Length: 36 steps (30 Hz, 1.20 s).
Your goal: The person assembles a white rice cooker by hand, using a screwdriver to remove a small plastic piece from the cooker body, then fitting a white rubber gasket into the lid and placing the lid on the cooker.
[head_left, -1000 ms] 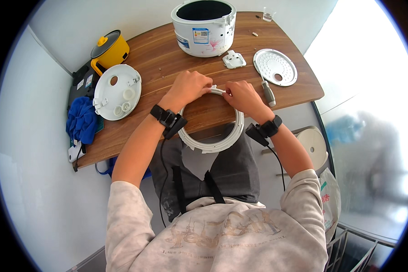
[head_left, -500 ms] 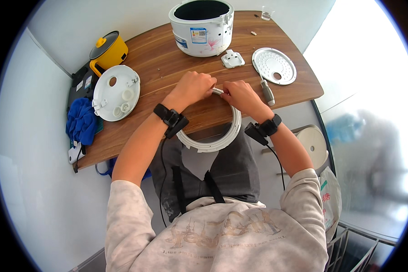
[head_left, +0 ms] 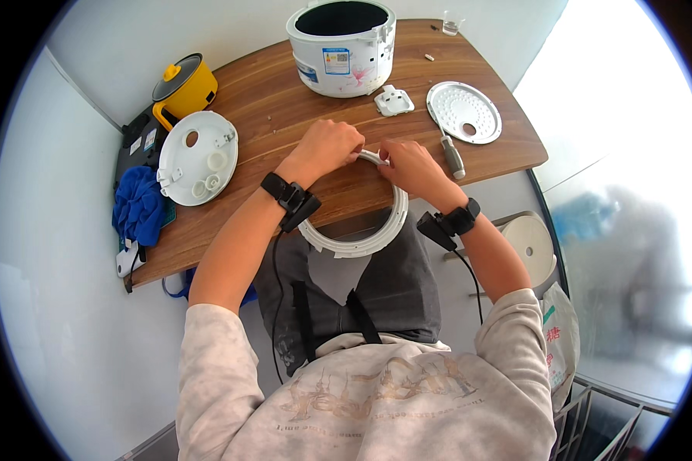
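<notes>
A white plastic ring point(head_left: 396, 217) spans the table's front edge, its near part hanging over my lap. Its far rim is pinched between the fingers of my left hand point(head_left: 332, 146) and my right hand point(head_left: 409, 163), which are close together. Both hands are closed on the ring; the fingertips are partly hidden. To the right of my right hand lies a screwdriver point(head_left: 453, 157) with a grey handle, its tip on a round white perforated plate point(head_left: 480, 107). A small white plastic bracket point(head_left: 394, 101) lies beyond my hands.
At the back stands a white rice cooker body point(head_left: 354, 73). On the left are a white round lid point(head_left: 184, 165) holding small cups, a yellow pot point(head_left: 188, 91) and a blue cloth point(head_left: 138, 206). A clear cup point(head_left: 452, 24) stands far right on the wooden table point(head_left: 269, 115).
My right hand's fingers have shifted slightly on the ring's far rim. My left hand and the ring have barely moved.
</notes>
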### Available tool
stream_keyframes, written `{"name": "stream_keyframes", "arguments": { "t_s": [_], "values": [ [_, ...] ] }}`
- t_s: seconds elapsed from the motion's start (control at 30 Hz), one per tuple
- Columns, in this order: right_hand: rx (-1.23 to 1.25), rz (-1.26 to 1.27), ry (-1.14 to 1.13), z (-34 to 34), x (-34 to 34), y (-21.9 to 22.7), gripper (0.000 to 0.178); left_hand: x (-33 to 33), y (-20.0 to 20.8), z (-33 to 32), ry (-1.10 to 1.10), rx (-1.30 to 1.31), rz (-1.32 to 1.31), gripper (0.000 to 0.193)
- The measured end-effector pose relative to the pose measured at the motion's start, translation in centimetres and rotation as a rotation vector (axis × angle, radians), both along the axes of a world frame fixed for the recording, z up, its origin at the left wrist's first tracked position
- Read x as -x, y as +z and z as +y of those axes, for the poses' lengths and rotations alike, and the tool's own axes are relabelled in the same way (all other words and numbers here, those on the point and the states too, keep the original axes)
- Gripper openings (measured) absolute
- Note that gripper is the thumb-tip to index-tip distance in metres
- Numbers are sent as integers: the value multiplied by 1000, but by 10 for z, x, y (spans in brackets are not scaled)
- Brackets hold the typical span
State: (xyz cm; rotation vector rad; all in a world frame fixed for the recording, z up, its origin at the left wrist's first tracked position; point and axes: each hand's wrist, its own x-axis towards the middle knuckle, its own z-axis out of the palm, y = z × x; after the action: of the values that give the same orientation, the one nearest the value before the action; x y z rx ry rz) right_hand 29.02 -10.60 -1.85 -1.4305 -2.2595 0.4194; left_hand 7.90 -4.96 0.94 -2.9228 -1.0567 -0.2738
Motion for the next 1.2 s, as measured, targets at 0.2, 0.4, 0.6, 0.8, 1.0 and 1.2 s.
{"name": "stream_keyframes", "arguments": {
  "t_s": [0.2,0.4,0.6,0.8,1.0,1.2],
  "values": [
    [20,31,-55,-35,-8,7,37,18,-10,5,100,-4,-38,8],
    [195,59,-152,-70,7,25,50,48,-16,10,246,44,-47,10],
    [94,7,-156,-88,19,18,51,73,-21,-3,333,52,-140,12],
    [11,90,-194,-66,16,0,29,94,-17,-32,492,210,-252,12],
    [3,100,-193,-36,17,-1,19,95,-29,-48,479,163,-427,10],
    [54,125,-173,-34,14,-9,16,115,-31,-83,429,364,-455,19]
  ]
}}
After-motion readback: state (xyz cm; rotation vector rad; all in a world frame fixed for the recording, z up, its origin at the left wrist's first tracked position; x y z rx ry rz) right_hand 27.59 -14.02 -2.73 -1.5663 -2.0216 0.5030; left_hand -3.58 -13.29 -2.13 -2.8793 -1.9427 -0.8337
